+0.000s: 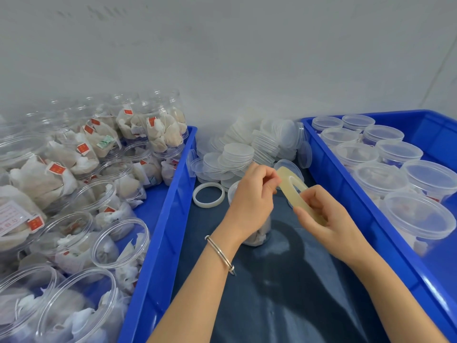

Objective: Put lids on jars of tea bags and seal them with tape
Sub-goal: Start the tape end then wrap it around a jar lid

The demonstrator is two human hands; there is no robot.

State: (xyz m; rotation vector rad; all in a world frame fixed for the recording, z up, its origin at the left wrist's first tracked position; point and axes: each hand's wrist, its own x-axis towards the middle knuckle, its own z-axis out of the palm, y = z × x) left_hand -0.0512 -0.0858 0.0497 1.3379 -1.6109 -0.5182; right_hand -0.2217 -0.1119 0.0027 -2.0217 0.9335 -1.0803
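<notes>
My right hand (324,216) grips a roll of clear yellowish tape (293,188), held on edge over the dark cloth. My left hand (252,194) pinches at the roll's upper end, fingers curled at the tape's edge. Below and behind my left hand stands a clear jar of tea bags (259,233), mostly hidden by the hand; whether it has a lid on cannot be told. A heap of loose clear lids (237,152) lies just beyond my hands.
A blue crate (160,243) on the left holds several open jars of tea bags (74,184). A blue crate (346,184) on the right holds several lidded jars (395,169). A white ring (209,195) lies on the dark cloth (284,293). A grey wall is behind.
</notes>
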